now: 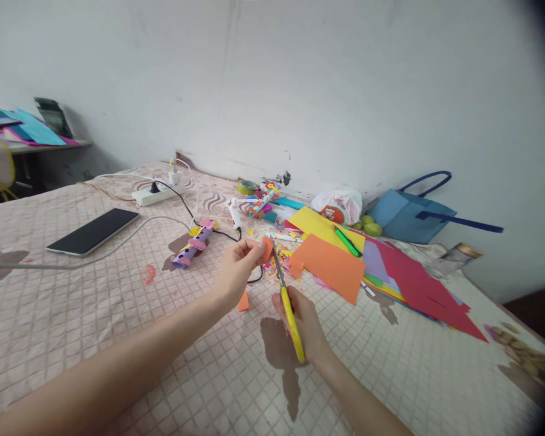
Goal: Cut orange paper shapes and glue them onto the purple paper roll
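Observation:
My left hand (238, 269) pinches a small piece of orange paper (267, 249) between thumb and fingers. In my right hand (306, 321) is a pair of scissors with yellow handles (292, 324), its blades pointing away from me and beside the orange piece. Whether the blades touch the paper is hard to tell. Another small orange paper piece (243, 301) lies on the cloth under my left wrist. Just beyond the scissors, a larger orange sheet (330, 266) rests on the paper stack, with tiny coloured scraps (279, 266) scattered near its left edge.
A tablet or large phone (94, 231) lies at left, near a white power strip (157, 195) with cables. A decorated purple paper roll (193, 244) and a white glue gun (234, 213) sit mid-table. A green cutter (347, 241), red sheets (429, 290) and a blue bag (406, 215) are at right.

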Action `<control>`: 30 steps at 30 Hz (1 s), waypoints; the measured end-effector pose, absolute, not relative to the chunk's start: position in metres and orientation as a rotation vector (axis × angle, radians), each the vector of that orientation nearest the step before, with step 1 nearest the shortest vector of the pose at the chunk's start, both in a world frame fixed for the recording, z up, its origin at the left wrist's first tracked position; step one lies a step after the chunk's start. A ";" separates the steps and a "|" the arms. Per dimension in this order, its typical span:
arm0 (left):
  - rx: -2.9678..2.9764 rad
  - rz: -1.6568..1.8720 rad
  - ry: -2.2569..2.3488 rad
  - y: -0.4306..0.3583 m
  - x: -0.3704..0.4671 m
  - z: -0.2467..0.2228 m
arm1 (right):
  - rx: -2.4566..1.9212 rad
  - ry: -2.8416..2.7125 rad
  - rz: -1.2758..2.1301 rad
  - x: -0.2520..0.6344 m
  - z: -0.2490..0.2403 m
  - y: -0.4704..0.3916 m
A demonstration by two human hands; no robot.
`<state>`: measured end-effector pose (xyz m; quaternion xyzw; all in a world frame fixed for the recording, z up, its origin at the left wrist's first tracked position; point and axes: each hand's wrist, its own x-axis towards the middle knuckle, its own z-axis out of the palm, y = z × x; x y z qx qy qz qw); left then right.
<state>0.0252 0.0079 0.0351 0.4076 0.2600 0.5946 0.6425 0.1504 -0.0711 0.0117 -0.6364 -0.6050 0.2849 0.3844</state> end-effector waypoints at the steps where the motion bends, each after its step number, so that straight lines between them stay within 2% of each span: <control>1: 0.932 1.352 0.590 0.008 0.025 0.035 | -1.626 -1.545 0.727 0.151 0.012 -0.071; 30: 1.036 1.223 0.514 0.025 0.015 0.032 | -1.650 -1.554 0.742 0.157 0.006 -0.070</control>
